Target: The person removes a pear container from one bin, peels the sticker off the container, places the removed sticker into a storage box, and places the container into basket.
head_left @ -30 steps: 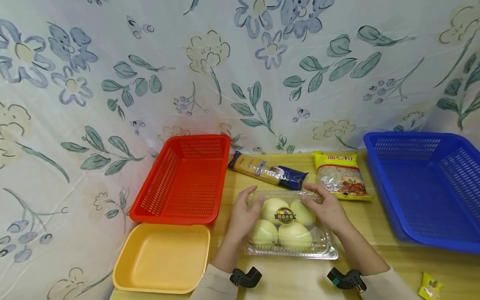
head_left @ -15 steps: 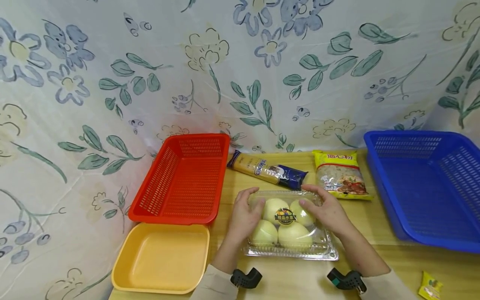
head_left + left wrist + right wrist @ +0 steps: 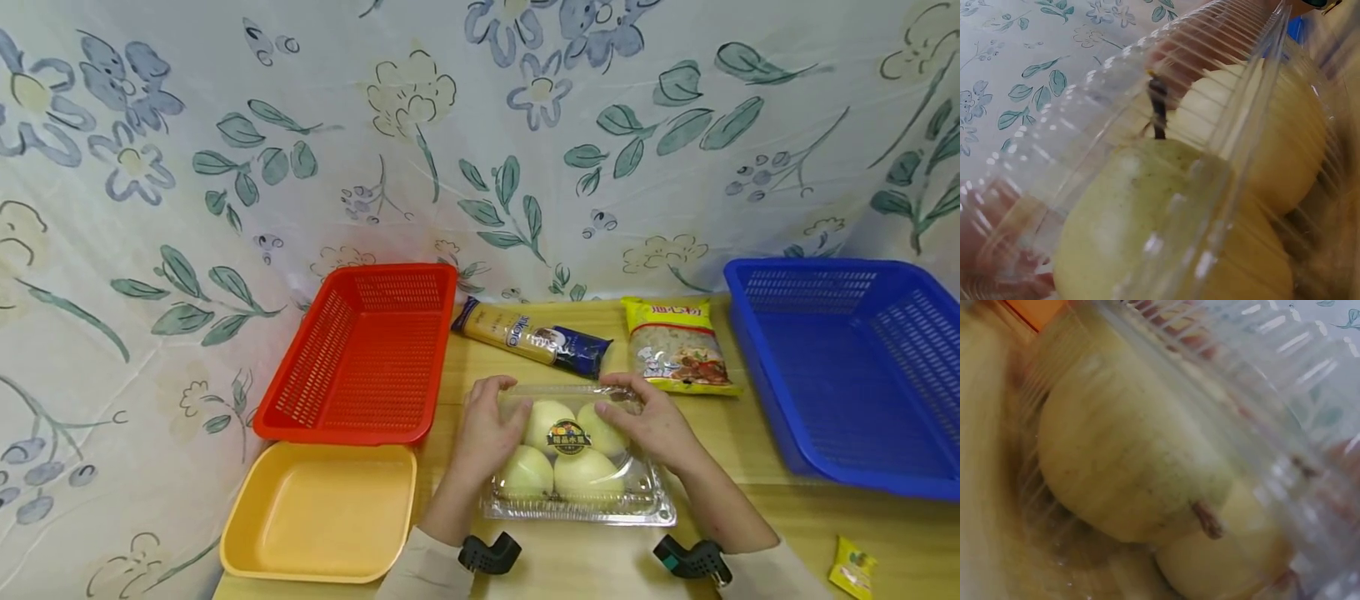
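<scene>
A clear plastic fruit box with a round label on its lid lies on the table in the head view. Several pale yellow pears sit inside it. My left hand grips its left far corner, thumb over the lid, fingers round the side. At the opposite far corner my right hand holds it the same way. Close up in the left wrist view, a pear with a dark stem shows through ribbed plastic. The right wrist view has another pear behind the clear wall.
Beyond the box lie a noodle packet and a yellow-topped food bag. To the left are a red basket and a yellow tub. A blue basket stands right, with a small yellow packet nearer me.
The fruit box has slid slightly towards me. Both hands keep their hold on it, the thumbs a little lower on the lid. The head view has shifted slightly.
</scene>
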`<state>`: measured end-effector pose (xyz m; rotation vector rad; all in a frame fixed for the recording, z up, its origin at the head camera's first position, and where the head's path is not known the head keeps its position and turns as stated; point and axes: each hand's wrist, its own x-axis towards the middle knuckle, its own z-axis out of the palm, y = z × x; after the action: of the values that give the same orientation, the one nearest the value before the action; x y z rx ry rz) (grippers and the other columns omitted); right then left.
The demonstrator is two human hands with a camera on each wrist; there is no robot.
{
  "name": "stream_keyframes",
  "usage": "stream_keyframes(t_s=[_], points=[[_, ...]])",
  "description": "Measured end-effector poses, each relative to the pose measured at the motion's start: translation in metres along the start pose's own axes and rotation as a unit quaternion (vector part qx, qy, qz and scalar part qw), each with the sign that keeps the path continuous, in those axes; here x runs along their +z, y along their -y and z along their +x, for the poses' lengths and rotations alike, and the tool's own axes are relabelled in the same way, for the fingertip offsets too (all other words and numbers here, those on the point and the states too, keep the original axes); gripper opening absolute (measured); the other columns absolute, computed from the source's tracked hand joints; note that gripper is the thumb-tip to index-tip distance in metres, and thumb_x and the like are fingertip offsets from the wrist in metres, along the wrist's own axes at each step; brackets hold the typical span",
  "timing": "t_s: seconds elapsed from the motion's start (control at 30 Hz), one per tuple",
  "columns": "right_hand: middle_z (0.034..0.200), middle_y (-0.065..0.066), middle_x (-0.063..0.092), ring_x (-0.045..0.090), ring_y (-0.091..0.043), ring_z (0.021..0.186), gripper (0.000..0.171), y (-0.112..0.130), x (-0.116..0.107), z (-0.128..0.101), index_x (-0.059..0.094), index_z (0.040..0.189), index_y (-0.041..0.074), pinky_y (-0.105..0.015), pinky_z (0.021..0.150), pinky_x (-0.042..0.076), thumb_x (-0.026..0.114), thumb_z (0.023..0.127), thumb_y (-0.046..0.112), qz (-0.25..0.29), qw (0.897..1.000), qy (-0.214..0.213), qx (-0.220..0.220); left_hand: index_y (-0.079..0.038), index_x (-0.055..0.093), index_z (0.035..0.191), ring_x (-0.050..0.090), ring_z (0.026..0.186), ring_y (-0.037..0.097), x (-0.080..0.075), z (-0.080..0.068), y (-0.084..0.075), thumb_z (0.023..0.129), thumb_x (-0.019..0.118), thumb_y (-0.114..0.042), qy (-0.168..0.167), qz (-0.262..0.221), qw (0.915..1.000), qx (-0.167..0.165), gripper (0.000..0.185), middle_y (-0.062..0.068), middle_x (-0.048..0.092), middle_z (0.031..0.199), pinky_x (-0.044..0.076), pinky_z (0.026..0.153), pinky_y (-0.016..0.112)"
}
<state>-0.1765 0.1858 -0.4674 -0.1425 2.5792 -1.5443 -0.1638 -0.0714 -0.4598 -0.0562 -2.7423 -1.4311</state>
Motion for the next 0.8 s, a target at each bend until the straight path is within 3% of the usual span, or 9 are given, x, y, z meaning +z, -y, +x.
stream_keyframes(t_s=[0.17, 0.27, 0.4, 0.47, 0.53, 0.63, 0.8], points=[[0.140, -0.017, 0.058, 0.055, -0.040, 0.127, 0.056, 0.001, 0.001, -0.001, 0.055, 0.141, 0.012, -0.055, 0.098, 0.049, 0.071, 0.096, 0.041, -0.008, 1.000, 0.006, -0.011, -0.016, 0.062, 0.130, 0.052, 0.132, 0.029, -0.007, -0.002, -0.005, 0.097, 0.067, -0.033, -0.005, 0.029, 0.9991, 0.031, 0.037, 0.007, 0.056, 0.137, 0.045, 0.111, 0.054], [0.140, -0.018, 0.058, 0.054, -0.042, 0.128, 0.054, 0.001, 0.001, -0.001, 0.055, 0.140, 0.012, -0.061, 0.099, 0.047, 0.071, 0.096, 0.040, -0.007, 1.000, 0.005, -0.015, -0.016, 0.065, 0.127, 0.051, 0.132, 0.025, -0.009, -0.002, -0.008, 0.098, 0.069, -0.031, -0.018, 0.054, 0.9928, 0.105, 0.033, 0.005, 0.057, 0.136, 0.048, 0.110, 0.050], [0.138, -0.018, 0.059, 0.055, -0.041, 0.126, 0.053, 0.000, 0.001, 0.000, 0.056, 0.139, 0.013, -0.057, 0.096, 0.049, 0.071, 0.096, 0.040, -0.008, 1.000, 0.004, -0.016, -0.015, 0.068, 0.121, 0.056, 0.124, 0.019, -0.008, -0.002, -0.014, 0.098, 0.070, -0.027, -0.013, 0.080, 0.9697, 0.230, 0.027, 0.000, 0.065, 0.127, 0.051, 0.105, 0.039], [0.136, -0.018, 0.060, 0.056, -0.040, 0.125, 0.053, -0.002, 0.002, 0.000, 0.056, 0.139, 0.014, -0.053, 0.095, 0.050, 0.071, 0.096, 0.041, -0.009, 1.000, 0.003, -0.012, -0.015, 0.070, 0.119, 0.060, 0.117, 0.016, -0.006, -0.002, -0.016, 0.098, 0.069, -0.026, 0.009, 0.083, 0.9603, 0.266, 0.024, -0.002, 0.069, 0.120, 0.053, 0.101, 0.035], [0.135, -0.018, 0.060, 0.056, -0.040, 0.124, 0.053, -0.004, 0.002, 0.000, 0.057, 0.139, 0.015, -0.051, 0.094, 0.050, 0.071, 0.095, 0.041, -0.010, 1.000, 0.002, -0.009, -0.015, 0.071, 0.118, 0.063, 0.109, 0.014, -0.003, -0.002, -0.018, 0.099, 0.069, -0.028, 0.032, 0.092, 0.9546, 0.281, 0.023, -0.003, 0.071, 0.115, 0.055, 0.095, 0.030], [0.138, -0.017, 0.059, 0.055, -0.041, 0.126, 0.053, -0.005, 0.002, 0.000, 0.056, 0.139, 0.015, -0.055, 0.096, 0.050, 0.071, 0.095, 0.042, -0.012, 1.000, 0.002, -0.004, -0.017, 0.072, 0.120, 0.065, 0.101, 0.012, -0.001, -0.002, -0.020, 0.100, 0.067, -0.031, 0.072, 0.126, 0.9498, 0.277, 0.025, -0.004, 0.072, 0.112, 0.056, 0.089, 0.026], [0.142, -0.018, 0.057, 0.054, -0.042, 0.128, 0.054, -0.001, 0.000, 0.000, 0.055, 0.140, 0.014, -0.054, 0.095, 0.051, 0.070, 0.096, 0.042, -0.011, 1.000, 0.009, -0.002, -0.019, 0.070, 0.123, 0.064, 0.103, 0.010, 0.002, -0.002, -0.025, 0.100, 0.066, -0.035, 0.118, 0.164, 0.9381, 0.281, 0.028, -0.006, 0.071, 0.111, 0.055, 0.090, 0.025]])
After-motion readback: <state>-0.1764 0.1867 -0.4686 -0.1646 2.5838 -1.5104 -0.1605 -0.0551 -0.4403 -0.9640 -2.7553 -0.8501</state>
